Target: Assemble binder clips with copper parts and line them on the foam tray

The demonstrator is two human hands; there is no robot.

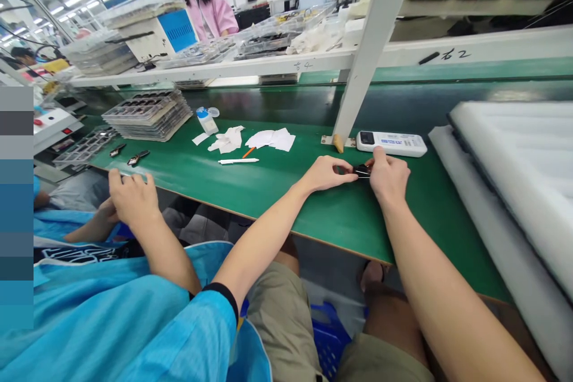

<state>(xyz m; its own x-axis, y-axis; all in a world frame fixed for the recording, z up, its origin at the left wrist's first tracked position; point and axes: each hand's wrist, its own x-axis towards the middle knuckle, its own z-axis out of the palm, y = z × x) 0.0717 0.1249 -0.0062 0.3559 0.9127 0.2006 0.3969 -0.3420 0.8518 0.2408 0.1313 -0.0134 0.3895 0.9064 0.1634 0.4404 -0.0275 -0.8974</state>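
Over the green bench top, my left hand [329, 173] pinches one side of a small black part [362, 171] between thumb and fingers. My right hand [389, 176] is closed on the part's other side, its fingertips hiding some of it. A thin bright line shows along the part's lower edge, but its exact kind is too small to make out. Just behind my right hand lies a white remote control [398, 144] with a dark display. A yellowish lump [338, 143] sits at the foot of the white post, beyond both hands.
A white pen [239, 161], paper wipes [273, 139] and a blue-capped bottle [206, 121] lie left of my hands. Farther left are stacked clear trays [147, 116] and a co-worker's hands [134, 194]. White foam trays [519, 161] border the right; a slanted post [373, 42] rises ahead.
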